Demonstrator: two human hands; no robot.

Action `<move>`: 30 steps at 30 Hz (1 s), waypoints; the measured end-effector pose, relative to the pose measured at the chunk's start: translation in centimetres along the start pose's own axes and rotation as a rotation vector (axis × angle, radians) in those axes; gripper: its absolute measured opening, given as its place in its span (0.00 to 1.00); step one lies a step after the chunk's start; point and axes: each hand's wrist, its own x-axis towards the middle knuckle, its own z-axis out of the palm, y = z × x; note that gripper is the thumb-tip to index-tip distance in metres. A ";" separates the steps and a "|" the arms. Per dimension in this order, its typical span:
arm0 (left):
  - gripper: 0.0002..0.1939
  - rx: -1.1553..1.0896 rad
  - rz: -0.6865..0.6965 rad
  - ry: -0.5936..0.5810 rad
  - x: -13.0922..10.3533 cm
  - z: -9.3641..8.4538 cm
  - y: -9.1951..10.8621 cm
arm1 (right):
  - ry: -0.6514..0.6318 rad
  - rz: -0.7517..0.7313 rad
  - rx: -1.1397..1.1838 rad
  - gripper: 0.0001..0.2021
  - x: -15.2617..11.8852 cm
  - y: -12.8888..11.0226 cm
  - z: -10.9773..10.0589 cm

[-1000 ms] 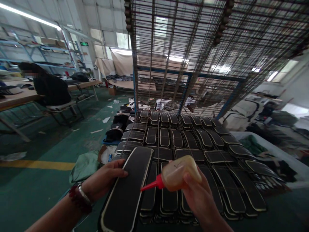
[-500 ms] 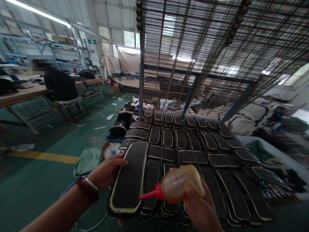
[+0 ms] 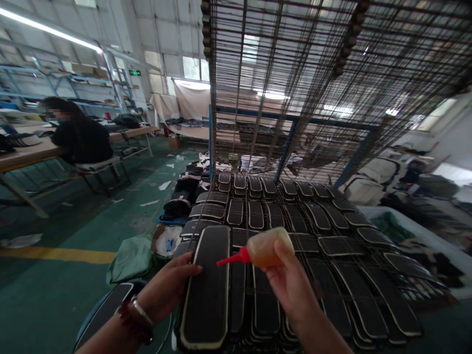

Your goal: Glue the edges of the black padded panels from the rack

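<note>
My left hand (image 3: pixel 172 279) grips the left edge of a long black padded panel (image 3: pixel 207 300) with rounded corners, its thumb on top. A pale line that looks like glue runs around the panel's border. My right hand (image 3: pixel 289 287) is wrapped round a squeeze bottle (image 3: pixel 271 247) of amber liquid, tipped on its side. Its red nozzle (image 3: pixel 235 257) points left over the panel's right part; whether the tip touches the surface I cannot tell. Beneath and to the right, several similar black panels (image 3: pixel 334 287) lie in rows and piles on wire racking.
Tilted wire rack shelves (image 3: pixel 295 64) rise above the panels on a blue frame. Left of the panels are a green cloth bag (image 3: pixel 131 258) and another black panel (image 3: pixel 106 312). A person (image 3: pixel 83 132) sits at a worktable (image 3: pixel 33 152); paper scraps lie on the green floor.
The bottle has moved up, its nozzle going from the panel's lower right edge to higher over the panel. The held panel sits slightly lower and further right. The seated person's head has turned.
</note>
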 end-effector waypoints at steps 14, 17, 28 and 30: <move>0.19 0.016 -0.046 -0.089 0.5 -1.5 0.6 | -0.089 -0.081 -0.186 0.23 -2.4 1.1 1.1; 0.19 0.025 -0.075 -0.124 0.5 -2.1 0.8 | -0.108 -0.190 -0.197 0.22 -2.2 -0.1 1.0; 0.22 0.071 -0.093 -0.143 5.4 -3.1 -0.5 | 0.064 0.082 0.195 0.17 -5.2 1.8 -3.2; 0.22 0.090 -0.108 -0.105 7.5 -3.1 -1.1 | 0.161 0.097 0.387 0.15 -4.8 -0.5 -5.9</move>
